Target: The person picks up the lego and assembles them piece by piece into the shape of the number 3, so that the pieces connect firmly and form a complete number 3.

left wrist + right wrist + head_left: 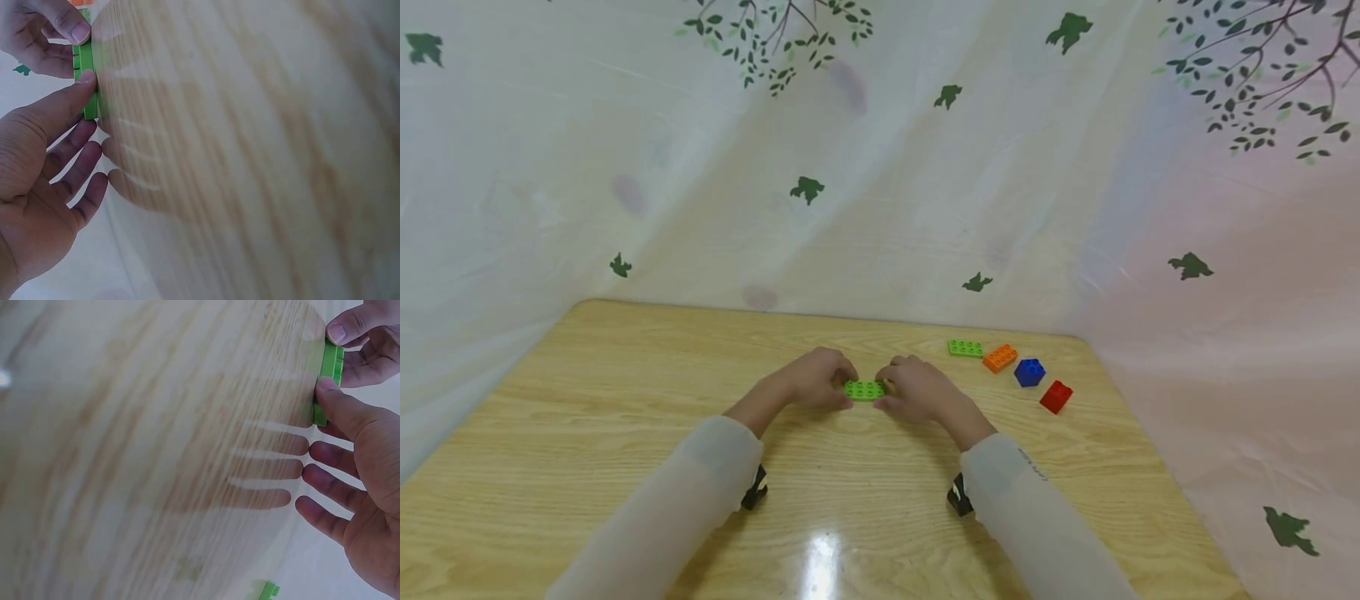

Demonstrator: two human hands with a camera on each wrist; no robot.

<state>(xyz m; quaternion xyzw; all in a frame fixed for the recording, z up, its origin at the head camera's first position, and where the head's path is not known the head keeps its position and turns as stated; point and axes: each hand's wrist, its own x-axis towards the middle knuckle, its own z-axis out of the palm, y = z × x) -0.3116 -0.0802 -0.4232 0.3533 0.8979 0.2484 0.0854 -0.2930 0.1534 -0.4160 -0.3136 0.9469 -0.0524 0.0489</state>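
Observation:
A light green building brick (864, 391) with studs on top lies on the wooden table between both hands. My left hand (818, 379) pinches its left end between thumb and index finger. At the other end, my right hand (917, 388) pinches it the same way. The left wrist view shows the left thumb on the near side of the brick (87, 100), with the other fingertips close to the tabletop. In the right wrist view, the right thumb presses the side of the brick (328, 365); the remaining fingers spread low over the table.
Toward the table's back right, another green brick (966, 348), an orange brick (1000, 358), a blue brick (1029, 372) and a red brick (1056, 397) form a slanting row. A pale curtain (880, 208) with leaf prints hangs behind the wooden table (587, 433).

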